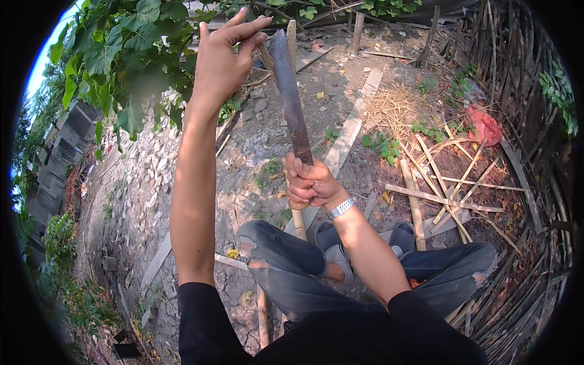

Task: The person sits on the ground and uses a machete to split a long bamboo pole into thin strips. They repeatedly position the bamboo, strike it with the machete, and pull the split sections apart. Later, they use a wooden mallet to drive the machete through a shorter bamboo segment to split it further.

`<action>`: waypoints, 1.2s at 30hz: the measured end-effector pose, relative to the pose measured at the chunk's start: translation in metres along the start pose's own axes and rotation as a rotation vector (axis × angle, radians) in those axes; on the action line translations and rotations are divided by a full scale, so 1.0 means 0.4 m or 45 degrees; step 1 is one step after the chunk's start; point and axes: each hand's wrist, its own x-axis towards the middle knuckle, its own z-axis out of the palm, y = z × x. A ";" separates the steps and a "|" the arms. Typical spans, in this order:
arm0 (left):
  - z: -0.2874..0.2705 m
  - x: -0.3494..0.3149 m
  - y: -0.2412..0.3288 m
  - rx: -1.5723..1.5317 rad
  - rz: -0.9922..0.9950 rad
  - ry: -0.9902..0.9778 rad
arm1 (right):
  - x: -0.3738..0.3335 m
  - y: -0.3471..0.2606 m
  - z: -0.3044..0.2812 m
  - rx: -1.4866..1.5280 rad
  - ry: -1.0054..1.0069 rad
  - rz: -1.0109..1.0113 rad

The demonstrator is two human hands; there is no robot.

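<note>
Outdoors, a grey wall [58,164] and leafy vine [125,55] stand at left, then stone rubble [152,164], cracked earth ground [258,143], a long plank [350,131], straw [395,109], crossed split strips [453,198] and a stick fence [508,67]. The left hand [223,59] is raised on an outstretched arm, fingers spread beside the blade's far end; whether they touch it, I cannot tell. The right hand [309,182], in front of the bent knees, is closed around the handle of a long knife [289,91], whose dark blade slants up and leftward. Bare soil stretches beyond the knees; strips and fence edge the right.
</note>
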 end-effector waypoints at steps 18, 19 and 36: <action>0.019 -0.003 -0.037 -0.034 -0.023 0.154 | 0.040 -0.156 0.070 -1.734 1.017 -0.143; 0.012 0.003 -0.023 -0.087 -0.063 0.126 | 0.039 -0.117 0.023 -1.740 1.015 -0.163; -0.065 -0.057 0.042 -0.496 -0.049 -0.032 | -0.096 0.059 -0.077 -0.114 0.196 0.220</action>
